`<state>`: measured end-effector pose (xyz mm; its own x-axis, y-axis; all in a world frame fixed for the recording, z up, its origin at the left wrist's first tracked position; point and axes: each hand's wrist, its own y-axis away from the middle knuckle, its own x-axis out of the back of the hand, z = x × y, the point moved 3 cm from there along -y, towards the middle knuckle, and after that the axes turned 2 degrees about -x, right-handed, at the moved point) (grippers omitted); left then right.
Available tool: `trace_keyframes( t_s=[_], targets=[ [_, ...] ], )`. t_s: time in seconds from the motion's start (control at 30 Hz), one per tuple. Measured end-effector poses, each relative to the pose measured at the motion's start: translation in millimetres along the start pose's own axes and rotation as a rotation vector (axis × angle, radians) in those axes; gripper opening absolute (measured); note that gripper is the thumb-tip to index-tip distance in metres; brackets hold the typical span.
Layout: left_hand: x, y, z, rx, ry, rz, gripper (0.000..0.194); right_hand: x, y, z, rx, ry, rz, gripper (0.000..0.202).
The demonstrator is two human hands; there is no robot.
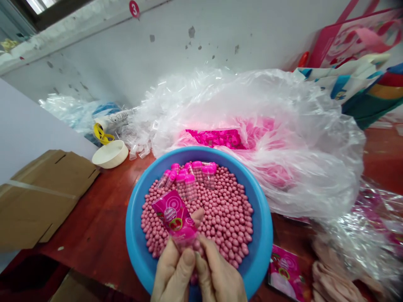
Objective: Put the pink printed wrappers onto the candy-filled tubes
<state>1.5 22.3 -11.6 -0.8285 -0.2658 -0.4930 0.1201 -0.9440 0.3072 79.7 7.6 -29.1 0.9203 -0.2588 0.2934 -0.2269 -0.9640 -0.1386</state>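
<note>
Both my hands are together over the near side of a blue basin [262, 235] filled with small pink balls [226, 209]. A pink printed packet [174, 212] is pinched between my left hand [174, 270] and my right hand [217, 270], its printed face tilted up. My thumbs and fingertips meet at the packet's lower end, where a few pink balls show between them. Several clear little bottles with bright pink caps [190, 179] lie on the balls at the far side of the basin.
Behind the basin, a large clear plastic bag [302, 155] holds bright pink pieces [220, 138]. To the left are a white round container [111, 154], yellow scissors handles [102, 134] and flattened cardboard [40, 197]. Another pink packet [285, 272] and a beige cloth [333, 272] lie on the right.
</note>
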Motion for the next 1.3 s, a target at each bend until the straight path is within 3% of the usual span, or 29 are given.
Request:
trace_keyframes(
  t_s=[0.17,0.23,0.4,0.5,0.63,0.77,0.93,1.07,1.2,1.23,1.3],
  targets=[
    [0.7,0,-8,0.067,0.064,0.03,0.018,27,-18,-7,0.24,0.03,0.138,0.029],
    [-1.1,0,-10,0.059,0.038,0.0,0.019,35,-28,-11,0.274,-0.006,0.125,0.024],
    [-1.4,-1,-10,-0.018,-0.046,-0.071,0.026,34,-45,-18,0.179,-0.151,-0.079,0.014],
    [-0.8,-2,-9,-0.051,-0.07,-0.08,0.026,31,-40,-15,0.147,-0.147,-0.024,0.012],
    [-2.2,-1,-10,0.017,-0.114,-0.067,0.025,32,-29,-6,0.115,-0.164,0.083,0.013],
    [-4.3,0,-11,0.035,-0.178,-0.06,0.029,37,-38,-10,0.089,-0.216,-0.008,0.015],
    [-2.4,-1,-14,0.007,-0.212,-0.037,0.039,34,-52,-21,0.016,-0.27,-0.158,0.032],
    [-0.2,-1,-16,0.067,-0.099,0.031,0.032,25,-39,-16,0.158,-0.172,-0.093,0.019],
    [-1.5,0,-12,0.049,-0.036,0.074,0.025,20,-22,-4,0.188,-0.189,0.106,0.021],
    [-2.0,0,-11,0.049,-0.048,0.08,0.024,21,-21,-2,0.146,-0.216,0.106,0.02],
    [-3.0,0,-11,0.06,-0.106,0.084,0.027,22,-25,1,0.013,-0.285,-0.037,0.017]
  ],
)
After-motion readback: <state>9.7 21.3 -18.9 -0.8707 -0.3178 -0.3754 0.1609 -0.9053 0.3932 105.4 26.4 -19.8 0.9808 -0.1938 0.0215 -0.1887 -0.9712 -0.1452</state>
